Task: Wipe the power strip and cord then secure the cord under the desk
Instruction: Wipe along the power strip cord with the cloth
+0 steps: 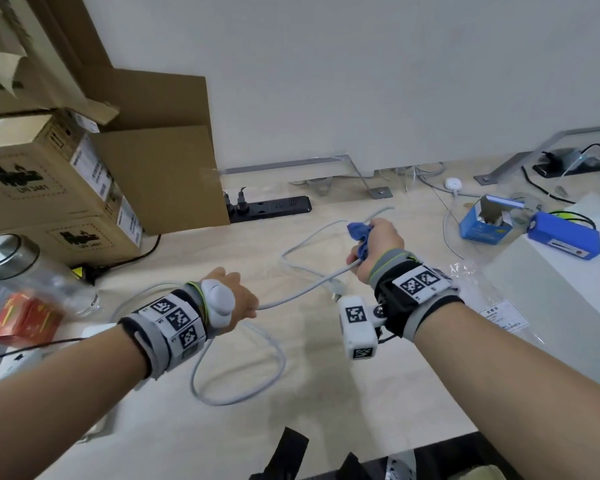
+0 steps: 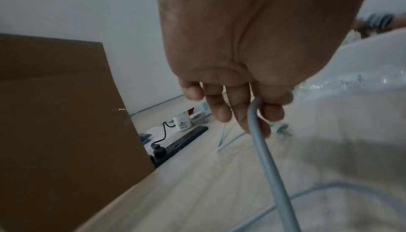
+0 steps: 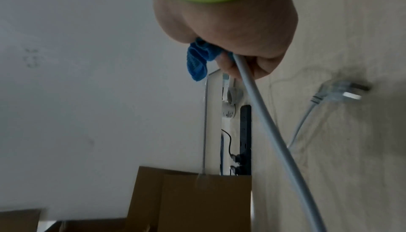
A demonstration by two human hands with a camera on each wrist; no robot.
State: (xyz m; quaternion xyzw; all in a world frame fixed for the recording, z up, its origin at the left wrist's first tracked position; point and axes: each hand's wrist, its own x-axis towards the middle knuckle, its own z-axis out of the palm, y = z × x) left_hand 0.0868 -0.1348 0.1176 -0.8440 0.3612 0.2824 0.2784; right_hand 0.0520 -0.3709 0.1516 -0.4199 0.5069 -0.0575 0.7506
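A light grey cord [image 1: 302, 292] runs taut between my two hands above the pale wooden desk [image 1: 291, 427]. My left hand [image 1: 238, 303] grips the cord [image 2: 261, 142] with its fingers curled round it. My right hand [image 1: 374, 244] holds a blue cloth [image 1: 359, 237] wrapped round the cord [image 3: 263, 123]; the cloth [image 3: 197, 62] sticks out of the fist. More cord lies in loops on the desk, and its plug [image 3: 342, 91] rests on the surface. A black power strip [image 1: 271, 207] with plugs in it lies by the wall.
Cardboard boxes [image 1: 66, 174] stand at the left, with a glass jar [image 1: 18, 268] and a red packet [image 1: 21, 320] in front. A blue box [image 1: 485, 223], a blue battery pack [image 1: 565, 237] and a white case [image 1: 561, 299] crowd the right. Metal brackets [image 1: 368, 178] and cables line the wall.
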